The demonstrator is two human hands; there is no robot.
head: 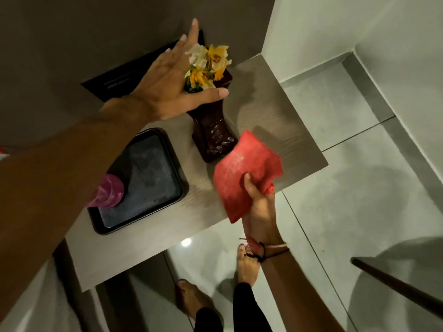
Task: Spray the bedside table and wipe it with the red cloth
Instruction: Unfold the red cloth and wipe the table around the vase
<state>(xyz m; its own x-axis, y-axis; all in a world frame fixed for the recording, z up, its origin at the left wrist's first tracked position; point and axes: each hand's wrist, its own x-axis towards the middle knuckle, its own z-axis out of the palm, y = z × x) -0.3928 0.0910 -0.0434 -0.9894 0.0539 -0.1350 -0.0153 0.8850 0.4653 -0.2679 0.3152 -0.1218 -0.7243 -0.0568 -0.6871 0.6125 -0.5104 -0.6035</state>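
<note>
The bedside table [268, 121] is a grey wood-grain top fixed in the corner. My right hand [257, 202] grips a folded red cloth [247, 173] just above the table's front right part. My left hand [165, 82] reaches out with fingers spread, thumb under the flowers at the neck of a dark red vase [211, 137]; whether it touches the vase is unclear. No spray bottle is plainly visible; a pink translucent object [107, 191] peeks from under my left forearm on the tray.
A black rectangular tray [148, 180] lies on the left part of the table. Yellow and white flowers [208, 65] fill the vase. A dark wall panel [115, 82] sits behind. Glossy floor tiles and my bare feet lie below; a dark furniture edge [395, 286] shows at the right.
</note>
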